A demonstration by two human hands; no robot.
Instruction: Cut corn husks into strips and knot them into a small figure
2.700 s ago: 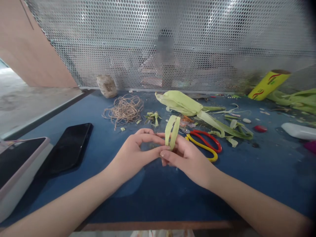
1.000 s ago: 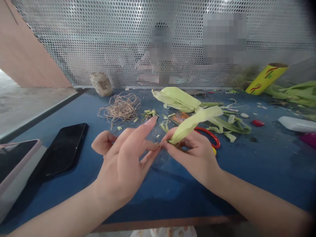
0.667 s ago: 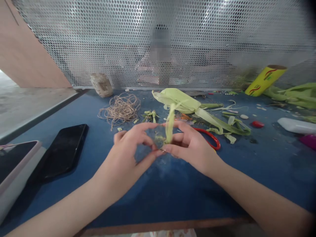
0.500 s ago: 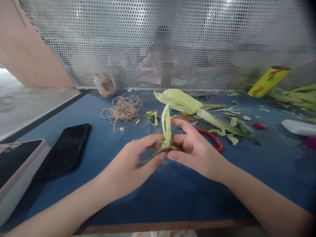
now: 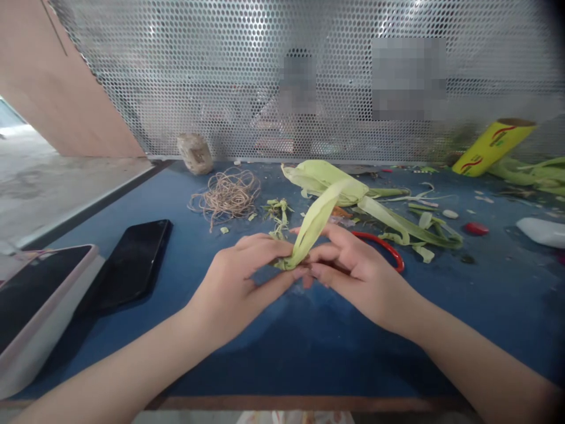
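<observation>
A pale green strip of corn husk (image 5: pixel 315 224) rises from between my two hands and leans to the right, knotted or bunched at its lower end. My left hand (image 5: pixel 242 274) pinches that lower end between thumb and fingers. From the other side, my right hand (image 5: pixel 357 268) grips the same base, its thumb and fingers closed near the left fingertips. Just behind the right hand curves a red handle (image 5: pixel 384 246), partly hidden. Knotted bits of husk (image 5: pixel 277 212) lie beyond the left fingers. A larger folded husk (image 5: pixel 326 175) rests farther back.
On the blue table (image 5: pixel 273 353) are a tangle of twine (image 5: pixel 232 194), a black phone (image 5: pixel 128 262), another phone in a pale case (image 5: pixel 44 294), a clouded jar (image 5: pixel 195 154), a yellow roll (image 5: pixel 494 147) and husk scraps (image 5: pixel 424 227). A perforated metal screen (image 5: pixel 176 76) stands behind, with people beyond it.
The husk strip has gone from upright and narrow to leaning right, with its broad face showing. Both hands stay at its base, fingers shifted slightly. The view has moved a little.
</observation>
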